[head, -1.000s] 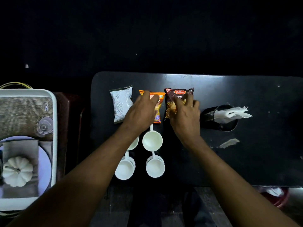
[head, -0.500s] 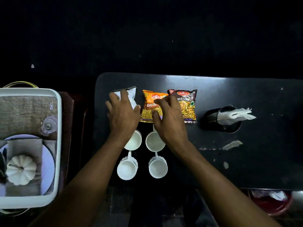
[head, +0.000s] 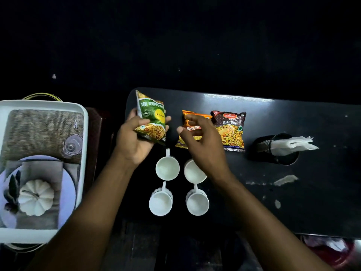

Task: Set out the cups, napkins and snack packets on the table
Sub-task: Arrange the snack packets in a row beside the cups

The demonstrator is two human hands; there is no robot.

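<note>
My left hand (head: pixel 134 140) grips a green snack packet (head: pixel 152 118), lifted off the black table (head: pixel 293 202) with its printed face toward me. My right hand (head: pixel 203 142) hovers with fingers apart over an orange Bhujia packet (head: pixel 192 127) that lies flat. A brown Mixture packet (head: pixel 231 130) lies just right of it. Several white cups sit in two rows below the packets, among them a cup (head: pixel 167 168) by my left wrist and a cup (head: pixel 197 203) near the front edge. White napkins (head: pixel 293 144) stick out of a tipped black mesh holder (head: pixel 273 148).
A white tray (head: pixel 82 153) at the left holds a woven mat, an upturned glass (head: pixel 71 146), a plate and a white pumpkin (head: pixel 36 197). Pale scuffs (head: pixel 286 179) mark the tabletop at the right. A red bin (head: pixel 332 249) sits below the table's front right edge.
My left hand has picked up the left packet and turned it over, so its green front now shows. My right hand has lifted off the orange packet and opened.
</note>
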